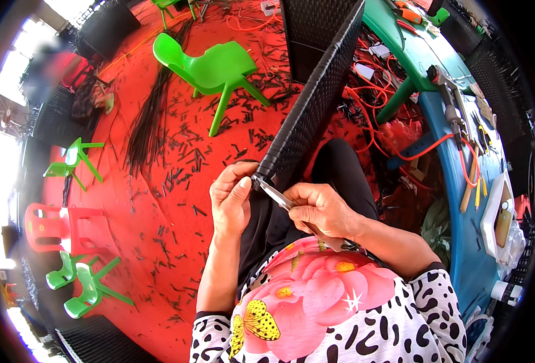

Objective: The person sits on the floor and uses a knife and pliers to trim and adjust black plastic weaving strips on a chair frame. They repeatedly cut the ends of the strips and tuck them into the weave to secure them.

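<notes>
Above the dark-trousered lap [273, 227], with its near corner down at both hands, I have the black woven panel [316, 103] in view. Its side is covered in a tight, regular weave of small raised bumps, with a slight sheen where light catches the strips, and the rim near that corner looks wrapped in smooth bands. From there it slants away, up and to the right, until it leaves the top of my view. A flatter dark face shows on its far left side; I cannot tell whether that belongs to the same piece.

On the right, I see the forearm come in from the lower right and angle across to the left. The right grip [319, 209] is closed around a grey metal tool [275, 195], thumb and forefinger along it, its narrow end up against the panel's corner.

On the left, I have the forearm rising almost straight from below. The left grip [230, 196] is narrow, forefinger bent over toward the corner, thumb raised beside it; whether anything is pinched there, I cannot tell.

Past the hands I see red floor [122, 218] strewn with black offcuts, a green chair [216, 69] and, to the right, a blue surface [466, 242] bearing tools
</notes>
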A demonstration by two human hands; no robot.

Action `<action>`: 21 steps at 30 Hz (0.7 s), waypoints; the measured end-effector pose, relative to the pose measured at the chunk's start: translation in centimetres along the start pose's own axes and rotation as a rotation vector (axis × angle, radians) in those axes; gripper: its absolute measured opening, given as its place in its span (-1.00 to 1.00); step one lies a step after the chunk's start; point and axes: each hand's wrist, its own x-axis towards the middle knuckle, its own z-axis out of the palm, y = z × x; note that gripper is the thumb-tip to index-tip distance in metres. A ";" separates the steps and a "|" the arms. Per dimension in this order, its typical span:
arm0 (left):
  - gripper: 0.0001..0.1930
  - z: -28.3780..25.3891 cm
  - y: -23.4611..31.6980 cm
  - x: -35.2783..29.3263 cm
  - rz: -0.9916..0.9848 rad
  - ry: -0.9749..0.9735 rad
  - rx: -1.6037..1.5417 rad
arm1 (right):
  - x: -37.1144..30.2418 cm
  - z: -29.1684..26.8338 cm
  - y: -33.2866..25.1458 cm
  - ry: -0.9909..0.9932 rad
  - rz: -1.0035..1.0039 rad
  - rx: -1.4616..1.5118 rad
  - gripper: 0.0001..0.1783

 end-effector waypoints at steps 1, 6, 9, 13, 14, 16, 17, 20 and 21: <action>-0.69 -0.2 0.1 0.0 0.002 0.003 -0.004 | 0.1 0.4 -0.3 0.057 -0.102 -0.206 -0.79; -0.68 -0.6 0.2 0.0 0.027 -0.005 0.001 | 0.3 0.5 -1.4 0.238 -0.646 -1.069 -0.79; -0.69 -0.6 0.2 -0.1 0.093 -0.007 0.069 | 0.7 0.5 -2.0 0.214 -0.492 -0.921 -0.82; -0.71 -0.7 0.5 -0.3 0.167 -0.011 0.276 | 1.3 0.1 -3.1 0.073 -0.037 -0.362 -0.85; -0.72 -0.4 0.8 -0.1 0.186 -0.003 0.328 | 1.5 -0.2 -3.7 0.069 -0.004 -0.365 -0.86; -0.72 -0.3 1.0 -0.2 0.222 0.021 0.430 | 2.1 -0.4 -4.2 0.062 -0.067 -0.528 -0.88; -0.72 -0.4 0.9 -0.4 0.238 0.027 0.474 | 2.1 -0.4 -4.7 0.048 -0.063 -0.586 -0.87; -0.71 0.4 1.4 -1.2 0.203 0.046 0.517 | 1.9 -0.8 -5.6 0.007 -0.072 -0.678 -0.84; -0.70 0.8 1.4 -1.3 0.172 0.046 0.504 | 1.8 -1.1 -5.2 0.016 -0.144 -0.703 -0.83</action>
